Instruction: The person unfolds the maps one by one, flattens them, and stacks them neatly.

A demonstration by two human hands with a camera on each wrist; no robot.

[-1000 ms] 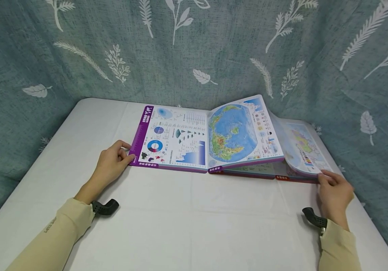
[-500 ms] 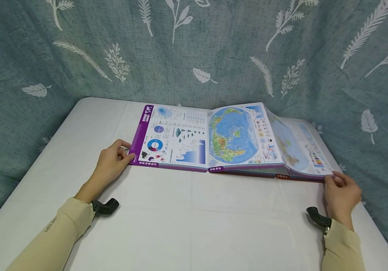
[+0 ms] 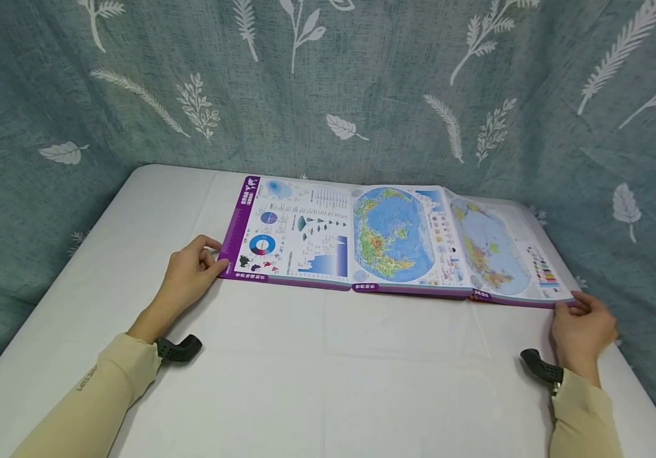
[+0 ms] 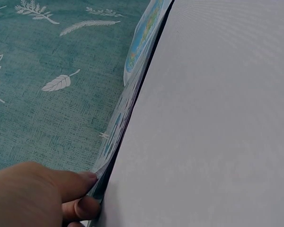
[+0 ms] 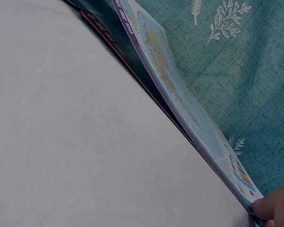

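Observation:
A folding world map (image 3: 305, 235) with purple borders is spread in three panels across the far part of the table. Charts fill its left panel, while blue world maps cover the other two. My left hand (image 3: 190, 270) pinches the lower left corner, thumb on top and fingers beneath, as the left wrist view shows. At the lower right corner my right hand (image 3: 584, 327) grips the sheet's edge. In the right wrist view the upper map layer (image 5: 175, 99) bows up from a red-labelled layer (image 5: 102, 30) underneath.
A white-covered table (image 3: 328, 375) lies under everything. Behind it hangs a blue-green curtain (image 3: 282, 121) with white leaf prints, close to the map's far edge. Black curved devices (image 3: 179, 350) sit at both wrists.
My right hand has moved right and slightly down, drawing the right panel outward. The raised middle panel has come down nearly flat. My left hand has stayed in place.

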